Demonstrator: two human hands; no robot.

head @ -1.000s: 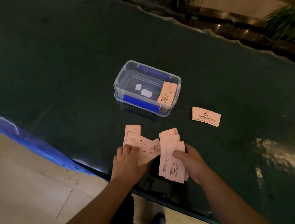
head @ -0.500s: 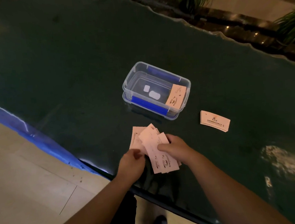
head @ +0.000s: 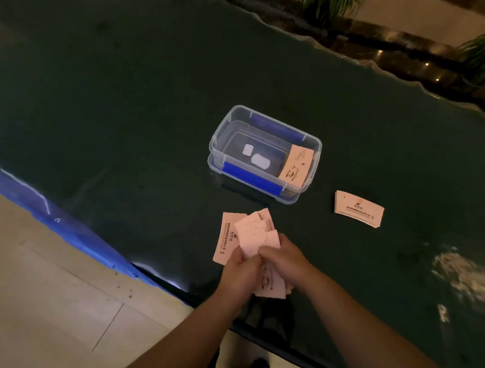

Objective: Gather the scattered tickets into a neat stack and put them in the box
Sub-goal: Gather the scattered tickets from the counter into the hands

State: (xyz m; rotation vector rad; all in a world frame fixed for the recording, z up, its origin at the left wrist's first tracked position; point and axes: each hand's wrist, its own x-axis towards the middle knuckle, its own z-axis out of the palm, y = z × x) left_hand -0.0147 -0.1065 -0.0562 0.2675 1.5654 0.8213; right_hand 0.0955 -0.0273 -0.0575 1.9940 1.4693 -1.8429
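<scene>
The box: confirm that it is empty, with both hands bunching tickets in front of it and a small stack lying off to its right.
Not quite: the box is not empty. The head view shows one ticket already leaning inside at its right end. The rest holds: the left hand and right hand bunch tickets in front of it, and a small stack lies to its right.

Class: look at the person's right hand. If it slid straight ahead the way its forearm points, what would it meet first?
The right hand points up-left, so it would first push into the fanned tickets it already grips, pressed against the left hand. Past those lies bare table; the box seems off to the right, though depth is unclear.
</scene>
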